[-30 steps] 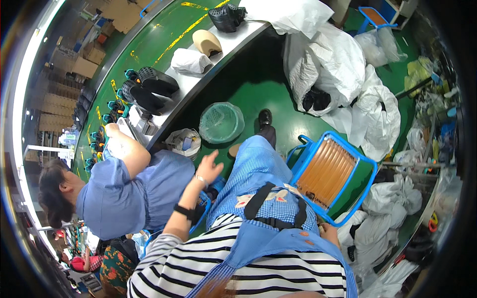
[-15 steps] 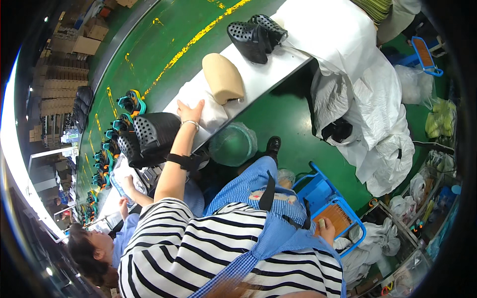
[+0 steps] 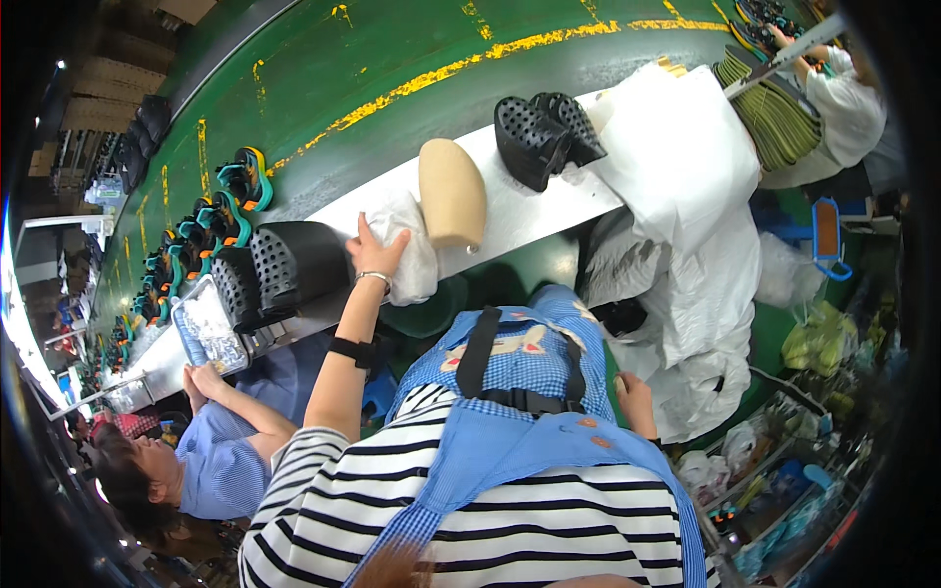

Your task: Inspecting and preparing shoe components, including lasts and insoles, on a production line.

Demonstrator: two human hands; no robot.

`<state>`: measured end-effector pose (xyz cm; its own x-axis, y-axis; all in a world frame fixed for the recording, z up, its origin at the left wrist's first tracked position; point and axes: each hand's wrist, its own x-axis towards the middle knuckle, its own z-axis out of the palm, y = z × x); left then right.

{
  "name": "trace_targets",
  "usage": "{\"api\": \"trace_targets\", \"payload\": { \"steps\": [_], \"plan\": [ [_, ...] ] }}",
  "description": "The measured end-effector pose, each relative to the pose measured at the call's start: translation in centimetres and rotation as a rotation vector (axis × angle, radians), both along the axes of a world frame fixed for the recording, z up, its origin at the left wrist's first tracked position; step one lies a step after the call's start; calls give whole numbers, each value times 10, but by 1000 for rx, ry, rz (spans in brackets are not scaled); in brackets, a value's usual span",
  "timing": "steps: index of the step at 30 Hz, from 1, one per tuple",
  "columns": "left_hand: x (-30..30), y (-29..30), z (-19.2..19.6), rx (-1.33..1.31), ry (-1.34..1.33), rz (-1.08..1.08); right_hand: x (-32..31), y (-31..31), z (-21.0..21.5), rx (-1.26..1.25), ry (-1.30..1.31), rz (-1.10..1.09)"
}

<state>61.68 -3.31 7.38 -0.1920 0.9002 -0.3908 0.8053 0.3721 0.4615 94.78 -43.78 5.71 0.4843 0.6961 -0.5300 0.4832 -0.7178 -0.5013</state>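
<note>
My left hand (image 3: 373, 254) reaches up onto the long white workbench (image 3: 529, 211) and grips a crumpled white plastic bag (image 3: 410, 245). A tan foam shoe form (image 3: 451, 191) stands just right of that bag. A black perforated shoe part (image 3: 294, 260) lies just left of the hand. My right hand (image 3: 635, 392) hangs low beside my blue apron, next to white bags; whether it holds anything is hidden.
Two black perforated shoe pieces (image 3: 544, 137) sit further right on the bench, beside a heap of white sheeting (image 3: 676, 157). A seated co-worker in blue (image 3: 225, 431) works at my left by a tray (image 3: 204, 328). Teal sandals (image 3: 240, 181) line the green floor.
My left arm stretched from near my lap up to the bench and closed on the white bag. The view swung toward the bench.
</note>
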Motion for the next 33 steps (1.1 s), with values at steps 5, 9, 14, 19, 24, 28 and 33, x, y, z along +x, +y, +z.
{"api": "trace_targets", "payload": {
  "steps": [5, 9, 14, 19, 24, 28, 33],
  "plan": [
    [11, 5, 2, -24, 62, 99, 81, 79, -13, 2, 1, 190],
    [9, 8, -7, -49, 8, 183, 139, 158, -13, 93, -47, 362],
    [15, 12, 1, 176, 125, 98, 175, 250, 27, 133, -47, 532],
    [12, 30, 4, 137, 159, -60, 154, 334, 81, 405, -28, 628],
    [3, 38, 0, 13, 67, -115, 84, 385, 118, 518, 49, 716],
    [7, 38, -2, -93, 31, -9, 22, 394, 123, 608, 76, 944],
    [-16, 42, -24, 29, -203, -20, -28, 394, 128, 518, 89, 1067]
  ]
}}
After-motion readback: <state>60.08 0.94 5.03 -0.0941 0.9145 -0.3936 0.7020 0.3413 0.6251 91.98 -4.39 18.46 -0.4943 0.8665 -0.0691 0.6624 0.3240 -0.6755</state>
